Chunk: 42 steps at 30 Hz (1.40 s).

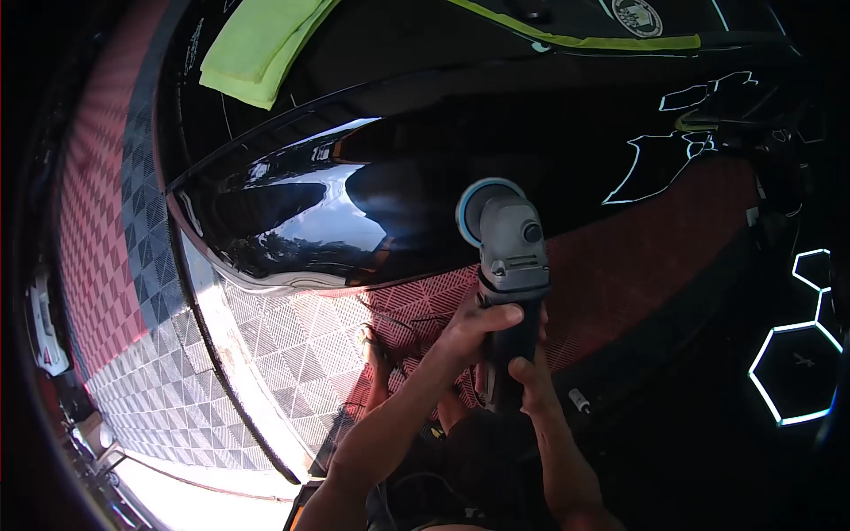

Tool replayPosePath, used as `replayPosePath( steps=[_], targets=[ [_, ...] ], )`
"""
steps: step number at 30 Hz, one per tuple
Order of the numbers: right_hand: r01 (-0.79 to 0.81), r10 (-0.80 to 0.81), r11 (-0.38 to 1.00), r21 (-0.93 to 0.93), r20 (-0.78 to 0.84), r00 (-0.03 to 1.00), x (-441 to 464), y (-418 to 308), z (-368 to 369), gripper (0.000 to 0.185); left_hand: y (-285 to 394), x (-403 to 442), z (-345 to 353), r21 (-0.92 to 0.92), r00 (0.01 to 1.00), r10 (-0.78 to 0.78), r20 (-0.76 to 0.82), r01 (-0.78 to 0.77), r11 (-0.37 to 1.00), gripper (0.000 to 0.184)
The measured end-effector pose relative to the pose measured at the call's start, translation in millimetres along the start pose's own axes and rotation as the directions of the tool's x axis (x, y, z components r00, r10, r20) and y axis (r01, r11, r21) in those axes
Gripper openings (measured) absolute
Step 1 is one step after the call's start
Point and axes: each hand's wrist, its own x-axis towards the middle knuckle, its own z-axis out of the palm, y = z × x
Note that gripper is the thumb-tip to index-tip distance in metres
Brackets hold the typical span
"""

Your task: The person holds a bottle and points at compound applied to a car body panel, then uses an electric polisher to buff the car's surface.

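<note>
A grey and black polisher [513,234] stretches away from me, its round blue-edged pad [469,211] against or very close to the glossy black car panel [416,150]. Near the front of the polisher's dark body, my left hand [478,326] is wrapped around it, thumb on top. Farther back, my right hand [529,385] grips the rear of the handle, with most of its fingers hidden beneath. Sky and trees reflect in the panel left of the pad.
A folded yellow-green cloth [261,49] lies on the car. Green tape [611,42] runs along an edge above the panel. A small white bottle [579,401] lies on the floor at right. Red and grey floor tiles [301,341] spread below, with a dark cord [390,316] across them.
</note>
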Motion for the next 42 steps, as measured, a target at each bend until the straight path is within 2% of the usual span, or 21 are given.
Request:
replayPosePath(
  steps=[2, 4, 6, 8, 10, 12, 13, 15, 20, 22, 24, 26, 28, 30, 31, 33, 34, 36, 38, 40, 42],
  targets=[
    [0.008, -0.011, 0.999, 0.045, 0.053, 0.999, -7.8, 10.7, -5.8, 0.069, -16.2, -8.9, -3.0, -0.022, 0.999, -0.043, 0.004, 0.043, 0.999, 0.064],
    [-0.07, 0.067, 0.997, 0.04, 0.052, 0.996, -16.2, 29.9, -8.9, 0.074, -28.2, -28.7, -14.0, -0.048, 0.995, -0.077, -0.059, 0.074, 0.996, 0.071],
    [-0.103, 0.104, 0.994, -0.026, 0.037, 0.994, -16.8, 51.4, -9.4, 0.083, -34.5, -49.0, -35.4, -0.114, 0.999, 0.042, -0.027, -0.045, 0.992, 0.082],
    [0.029, -0.007, 0.928, -0.37, 0.061, 0.998, -12.5, 68.1, -0.4, 0.093, -31.2, -61.2, -41.9, -0.197, 0.995, 0.094, -0.026, -0.098, 0.976, 0.087],
    [-0.059, 0.077, 0.957, -0.283, 0.053, 0.996, -10.3, 77.8, -1.0, 0.095, -29.9, -58.2, -45.1, -0.19, 0.996, 0.084, -0.015, -0.085, 0.978, 0.087],
    [0.084, -0.092, 0.977, -0.197, -0.03, 0.995, -4.6, 81.3, -5.8, 0.092, -30.5, -43.3, -44.6, -0.11, 0.999, 0.046, 0.022, -0.044, 0.993, 0.085],
    [0.08, -0.086, 0.978, -0.195, -0.027, 0.996, -4.9, 76.5, -11.2, 0.092, -33.0, -33.3, -40.3, -0.102, 0.999, 0.008, 0.05, -0.003, 0.995, 0.08],
    [0.037, -0.041, 0.992, 0.124, 0.03, 0.999, -5.3, 65.1, -26.1, 0.088, -36.9, -17.2, -28.9, -0.068, 0.997, -0.07, 0.031, 0.072, 0.995, 0.067],
    [0.037, -0.063, 0.975, 0.22, 0.113, 0.992, -3.0, 70.6, -25.1, 0.095, -56.0, -36.4, -45.5, 0.044, 0.997, -0.063, -0.053, 0.065, 0.997, 0.065],
    [0.152, -0.152, 0.988, 0.016, 0.1, 0.983, 2.1, 90.1, -14.2, 0.083, -74.7, -62.6, -91.3, 0.006, 0.996, 0.061, -0.071, -0.061, 0.998, 0.072],
    [0.15, -0.144, 0.984, -0.098, 0.069, 0.987, 7.5, 123.8, -12.3, 0.08, -51.6, -75.4, -91.7, -0.124, 0.991, 0.124, 0.043, -0.118, 0.985, 0.08],
    [0.136, -0.067, 0.889, -0.438, 0.169, 0.983, 12.1, 134.7, -7.9, 0.081, -41.2, -82.8, -94.9, -0.022, 0.987, 0.156, -0.047, -0.157, 0.987, 0.097],
    [0.158, -0.083, 0.873, -0.461, 0.178, 0.98, 15.5, 136.0, -8.5, 0.085, -51.7, -83.2, -109.0, -0.05, 0.985, 0.162, -0.067, -0.165, 0.985, 0.096],
    [0.243, -0.24, 0.968, -0.057, 0.048, 0.97, 18.0, 130.1, -11.0, 0.09, -62.2, -76.2, -125.4, 0.043, 1.0, 0.005, -0.003, -0.005, 0.999, 0.093],
    [0.239, -0.236, 0.969, -0.061, 0.054, 0.97, 18.4, 132.6, -17.5, 0.09, -61.5, -62.7, -112.9, 0.098, 0.998, -0.056, -0.037, 0.06, 0.993, 0.096],
    [0.191, -0.198, 0.963, 0.189, 0.017, 0.98, 18.9, 140.5, -42.4, 0.09, -52.9, -43.3, -85.6, 0.279, 0.982, -0.124, -0.14, 0.159, 0.947, 0.093],
    [0.185, -0.193, 0.965, 0.184, 0.027, 0.981, 18.6, 135.7, -48.8, 0.09, -52.5, -33.9, -78.5, 0.36, 0.978, -0.144, -0.153, 0.191, 0.913, 0.092],
    [-0.021, -0.041, 0.954, 0.298, 0.201, 0.979, 16.9, 128.2, -57.9, 0.093, -60.1, -32.1, -81.0, 0.395, 0.978, -0.144, -0.154, 0.194, 0.898, 0.09],
    [-0.049, -0.04, 0.956, 0.291, 0.293, 0.955, 18.7, 147.3, -58.7, 0.098, -58.5, -42.4, -91.0, 0.44, 0.975, -0.146, -0.168, 0.206, 0.874, 0.088],
    [0.102, -0.121, 0.981, 0.167, 0.111, 0.986, 17.5, 140.9, -29.7, 0.101, -51.8, -70.6, -108.2, 0.356, 0.985, -0.148, -0.088, 0.17, 0.919, 0.087],
    [0.139, -0.149, 0.987, 0.081, 0.14, 0.979, 23.7, 136.2, -4.5, 0.102, -46.1, -89.3, -121.8, 0.287, 0.988, -0.096, -0.118, 0.126, 0.95, 0.091]
  ],
)
